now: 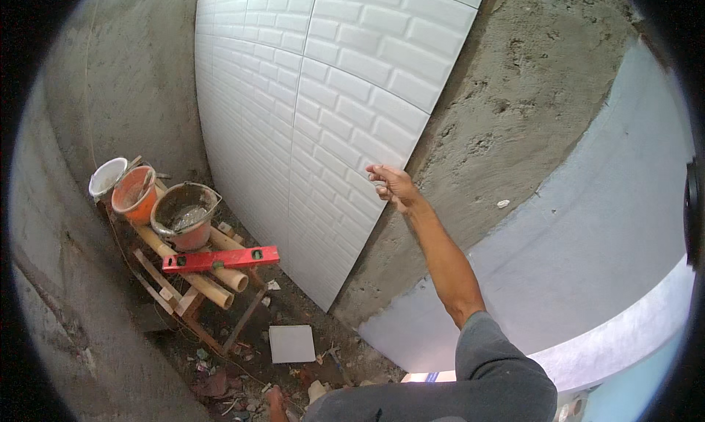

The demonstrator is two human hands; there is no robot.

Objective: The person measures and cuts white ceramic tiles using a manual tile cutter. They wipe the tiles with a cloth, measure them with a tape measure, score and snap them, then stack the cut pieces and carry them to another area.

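My right hand (393, 187) is raised at the right edge of the white tiled wall (330, 91), whose tiles have a raised brick pattern. Its fingers are curled and drawn together in front of the tiles. Anything small between the fingertips cannot be made out, nor whether they touch the tile. The bare forearm runs down to a grey sleeve (492, 348). My left hand does not show. Right beside the tile edge is a strip of rough grey mortar (514, 91).
A bamboo stand (217, 290) at left carries a red spirit level (220, 259), a mortar bucket (192, 231), an orange bucket (134, 194) and a white bucket (109, 177). A loose white tile (291, 344) lies on the rubble-strewn ground, near a hammer-like tool (338, 359).
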